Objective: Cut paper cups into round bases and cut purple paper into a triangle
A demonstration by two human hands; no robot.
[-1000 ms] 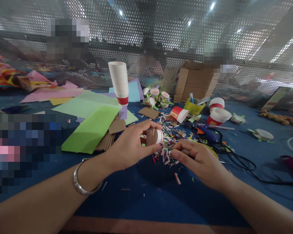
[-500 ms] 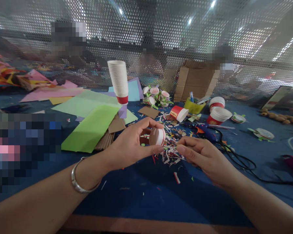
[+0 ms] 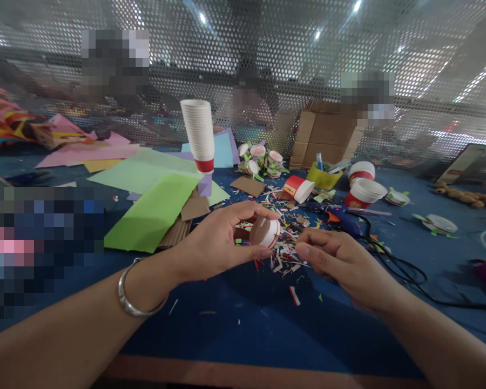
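Left hand (image 3: 216, 243): gripping a cut cup base (image 3: 265, 232) between thumb and fingers
Right hand (image 3: 340, 259): curling just beside it, over paper scraps (image 3: 285, 260); cannot tell whether it is grasping anything

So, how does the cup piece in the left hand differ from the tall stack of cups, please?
The cup piece is short and single; the stack of cups is tall. The cup piece is tipped sideways in the left hand, off the table; the stack of cups stands upright on it. Both are white with red.
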